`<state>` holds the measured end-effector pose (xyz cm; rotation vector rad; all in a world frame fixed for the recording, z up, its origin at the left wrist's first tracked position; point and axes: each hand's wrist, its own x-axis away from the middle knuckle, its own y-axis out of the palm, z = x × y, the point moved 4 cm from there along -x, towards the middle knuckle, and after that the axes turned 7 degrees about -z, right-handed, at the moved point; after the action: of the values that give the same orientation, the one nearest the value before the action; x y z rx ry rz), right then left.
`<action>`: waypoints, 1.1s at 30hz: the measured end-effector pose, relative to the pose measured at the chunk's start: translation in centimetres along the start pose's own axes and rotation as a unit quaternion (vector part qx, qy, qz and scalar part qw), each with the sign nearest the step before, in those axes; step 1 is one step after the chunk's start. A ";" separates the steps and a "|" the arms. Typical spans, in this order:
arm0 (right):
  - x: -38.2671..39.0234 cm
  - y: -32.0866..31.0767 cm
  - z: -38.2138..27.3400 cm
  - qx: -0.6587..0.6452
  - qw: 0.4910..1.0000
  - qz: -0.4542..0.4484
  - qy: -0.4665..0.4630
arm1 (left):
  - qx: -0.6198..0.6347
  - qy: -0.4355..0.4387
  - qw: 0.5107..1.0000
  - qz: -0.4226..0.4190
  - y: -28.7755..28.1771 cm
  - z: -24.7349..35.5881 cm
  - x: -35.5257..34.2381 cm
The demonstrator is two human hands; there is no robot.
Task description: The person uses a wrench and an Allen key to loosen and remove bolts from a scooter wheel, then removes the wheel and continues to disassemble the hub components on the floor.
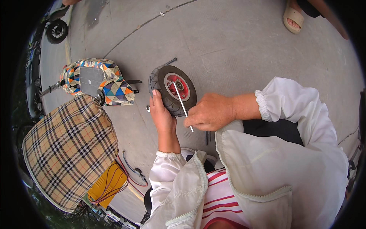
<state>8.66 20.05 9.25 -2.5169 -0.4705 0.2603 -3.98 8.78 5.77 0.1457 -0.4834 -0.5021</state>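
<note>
A small wheel with a black tyre and a red hub (183, 91) is held up off the ground in front of me. My left hand (162, 112) grips its tyre from the near left side, thumb along the sidewall. In my right hand (213, 112) is a silver L-shaped hex key (182, 100), its long arm slanting down from the hub. The key's short bent end meets the red hub left of the centre bearing; whether it sits in a bolt I cannot tell. My right fingers are closed round the lower part of the key.
A dark metal rod (171, 61) lies just beyond the wheel. Left of it stands a seat with a colourful triangle pattern (119, 89). A plaid cover (72, 149) is nearer, beside a yellow box (110, 185) with red and black wires. A sandalled foot (293, 20) is at the far right.
</note>
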 end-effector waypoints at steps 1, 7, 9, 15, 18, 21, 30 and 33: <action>0.4 0.6 0.4 0.004 0.999 -0.026 0.019 | 0.002 -0.005 1.000 0.005 -0.6 0.1 -0.2; 1.7 0.0 6.0 0.039 0.954 -0.066 0.291 | 0.001 -0.015 1.000 -0.019 -1.7 0.8 0.1; 2.2 -0.1 8.4 0.042 0.928 0.063 0.366 | -0.018 -0.018 0.998 -0.050 -1.6 0.6 0.3; 0.4 -6.6 7.7 -0.197 0.928 0.261 0.180 | -0.096 -0.026 0.985 -0.138 1.2 0.5 1.9; 0.2 -7.1 3.5 -0.143 0.954 0.246 0.089 | -0.083 -0.049 0.989 -0.110 1.9 -0.2 1.8; 0.0 -5.3 0.5 -0.204 0.972 0.093 0.062 | -0.069 -0.020 0.995 -0.072 1.5 -0.5 1.4; 2.3 0.5 6.8 -0.044 0.946 -0.012 0.320 | -0.028 0.012 0.997 -0.072 0.5 1.2 0.7; 2.5 -1.2 8.6 -0.387 0.836 0.134 0.366 | -0.107 0.039 0.990 -0.084 2.0 1.3 1.8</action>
<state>8.22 26.23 2.60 -3.1491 0.1447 -0.9687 -2.36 9.55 8.13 -0.0015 -0.3395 -0.7076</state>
